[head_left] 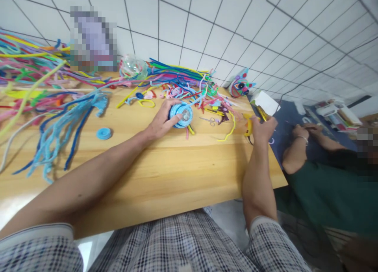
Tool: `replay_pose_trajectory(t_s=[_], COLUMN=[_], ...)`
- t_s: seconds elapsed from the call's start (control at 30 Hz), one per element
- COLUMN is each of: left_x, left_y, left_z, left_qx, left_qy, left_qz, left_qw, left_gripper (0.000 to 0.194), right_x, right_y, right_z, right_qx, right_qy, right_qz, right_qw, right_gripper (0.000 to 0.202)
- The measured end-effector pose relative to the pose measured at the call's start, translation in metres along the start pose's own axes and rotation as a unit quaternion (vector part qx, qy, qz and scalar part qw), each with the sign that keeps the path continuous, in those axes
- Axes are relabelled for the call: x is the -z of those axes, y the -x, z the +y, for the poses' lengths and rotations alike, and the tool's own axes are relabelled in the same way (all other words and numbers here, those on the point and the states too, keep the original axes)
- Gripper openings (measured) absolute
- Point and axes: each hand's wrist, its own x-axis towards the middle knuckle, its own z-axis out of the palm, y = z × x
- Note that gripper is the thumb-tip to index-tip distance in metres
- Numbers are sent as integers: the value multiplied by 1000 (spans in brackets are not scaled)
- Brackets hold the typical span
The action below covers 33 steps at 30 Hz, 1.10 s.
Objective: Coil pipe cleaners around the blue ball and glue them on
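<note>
My left hand (pixel 161 122) is closed around a round coil of light-blue pipe cleaner (pixel 189 117), which has a shiny, clear-looking centre. The thumb lies across its front. At the table's right side, my right hand (pixel 264 129) grips a yellow hot glue gun (pixel 248 125), its handle partly hidden by the fingers. Small scissors (pixel 211 121) and a bent yellow pipe cleaner (pixel 232 131) lie between my hands. A smaller blue coil (pixel 104 133) rests left of my left hand, beside a loose bunch of light-blue pipe cleaners (pixel 56 132).
Many coloured pipe cleaners (pixel 180 73) pile along the tiled wall, near a clear plastic bag (pixel 132 67). A colourful animal-face craft (pixel 239 84) and a white box (pixel 265 101) stand back right. Another person's hands (pixel 302 131) work over a blue table beyond the wooden table's (pixel 191 173) right edge.
</note>
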Motion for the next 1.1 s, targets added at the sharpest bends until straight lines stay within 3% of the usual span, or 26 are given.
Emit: replay_pose_trajectory(t_s=[0.03,0.1,0.23,0.37,0.57,1.1], left_x=[0,0,-1,-2,-2,1], left_y=[0,-1,-1,0,0,1], left_z=[1,2,0,-1,1,9], left_qx=[-1,-7,-7,-22,-29,13], left_qy=[2,9,7,14,21,19], left_qz=[0,4,4,7,7,-8], left_qw=[1000,1000,1000,1000,999,1000], left_gripper=[62,60,60,57,54,57], right_x=[5,11,6,-14,-38,-51], right_y=[4,20,70,100,95,102], right_z=[-15,-53,-138,-185,-189,-180], right_qx=[28,156,386,498,532,507], right_qy=[-33,-102,-182,-202,-204,-240], right_qz=[43,28,-114,-213,-214,-186], right_qw=[998,982,897,816,794,807], right_gripper=[43,44,34,32,32,33])
